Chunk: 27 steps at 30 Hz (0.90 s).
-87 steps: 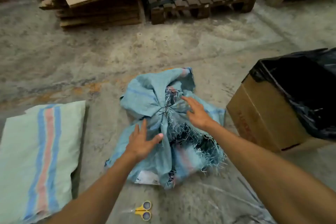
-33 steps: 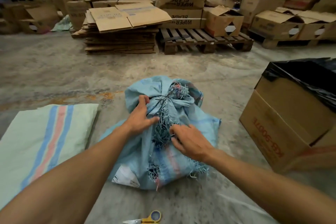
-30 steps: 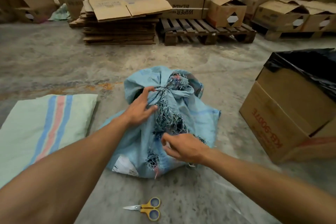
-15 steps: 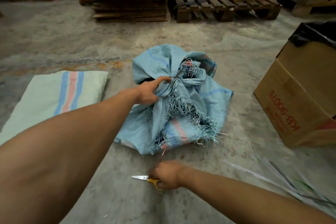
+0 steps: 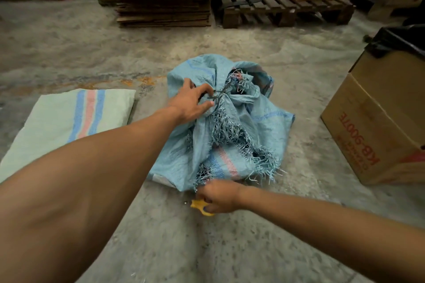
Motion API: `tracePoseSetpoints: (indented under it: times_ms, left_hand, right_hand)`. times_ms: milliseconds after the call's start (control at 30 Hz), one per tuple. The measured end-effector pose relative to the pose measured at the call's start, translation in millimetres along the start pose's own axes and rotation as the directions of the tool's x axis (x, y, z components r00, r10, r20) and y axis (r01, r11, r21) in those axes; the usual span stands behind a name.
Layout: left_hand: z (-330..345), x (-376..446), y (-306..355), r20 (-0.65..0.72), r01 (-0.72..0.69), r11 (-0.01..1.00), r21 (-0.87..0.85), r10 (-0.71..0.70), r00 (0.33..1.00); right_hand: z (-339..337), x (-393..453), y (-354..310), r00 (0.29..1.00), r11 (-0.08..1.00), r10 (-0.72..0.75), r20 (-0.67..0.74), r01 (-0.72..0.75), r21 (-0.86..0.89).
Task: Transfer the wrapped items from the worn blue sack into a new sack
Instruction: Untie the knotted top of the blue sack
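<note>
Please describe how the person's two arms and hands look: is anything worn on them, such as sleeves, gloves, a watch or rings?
Both forearms are bare; no sleeve shows anywhere in view. The left hand and the right hand wear no gloves. No watch or band shows on either wrist, and no ring is visible on the fingers that show.

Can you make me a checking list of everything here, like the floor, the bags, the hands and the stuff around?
Surface: bare concrete floor, stained and dusty.
Job's things: worn blue sack, frayed, neck tied shut with string; new sack lying flat to its left.
Clutter: yellow scissors on the floor in front of the blue sack.
Hands: left hand grips the tied neck; right hand grips the scissors.
Cables: nothing seen.
Surroundings: cardboard box with a black liner on the right; wooden pallet and flattened cardboard stack behind.
</note>
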<state>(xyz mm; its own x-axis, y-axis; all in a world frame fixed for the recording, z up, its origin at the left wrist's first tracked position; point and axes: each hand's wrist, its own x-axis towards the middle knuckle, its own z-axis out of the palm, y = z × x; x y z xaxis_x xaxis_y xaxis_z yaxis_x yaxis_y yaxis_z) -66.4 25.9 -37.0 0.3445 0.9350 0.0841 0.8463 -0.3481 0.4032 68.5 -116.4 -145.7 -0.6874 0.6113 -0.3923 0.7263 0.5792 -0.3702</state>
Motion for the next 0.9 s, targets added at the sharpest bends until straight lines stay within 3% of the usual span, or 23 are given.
tracePoseSetpoints:
  times_ms: [67, 133, 233, 367, 567, 767, 900]
  left_hand:
    - [-1, 4, -1, -0.155, 0.02, 0.997, 0.073, -0.008, 0.988]
    - [-4, 11, -4, -0.226, 0.039, 0.991, 0.13, -0.009, 0.974]
    - [-10, 15, -7, -0.139, 0.011, 0.983, 0.181, 0.015, 0.99]
    - [-11, 16, -10, 0.042, -0.09, 0.945, 0.315, 0.081, 0.996]
    - [-1, 18, -4, 0.024, -0.182, 0.91, 0.372, 0.186, 0.982]
    - [9, 33, 16, -0.035, -0.083, 0.934, 0.348, 0.102, 0.994]
    - [17, 39, 22, 0.048, -0.097, 0.918, 0.386, 0.086, 0.995]
  right_hand:
    - [-28, -9, 14, 0.998, 0.99, -0.052, 0.031, 0.047, 0.131]
    - [-59, -21, 30, 0.998, 0.963, -0.044, 0.034, 0.033, 0.267]
    - [-104, -39, 58, 0.999, 0.842, 0.034, -0.021, -0.017, 0.539]
    - [-142, -56, 93, 0.987, 0.568, 0.139, -0.08, -0.014, 0.823]
    - [-139, -60, 114, 0.935, 0.311, 0.271, -0.229, 0.14, 0.94]
    - [-136, -56, 119, 0.922, 0.336, 0.313, -0.227, 0.115, 0.935]
    - [-133, -49, 116, 0.875, 0.344, 0.361, -0.321, 0.195, 0.918]
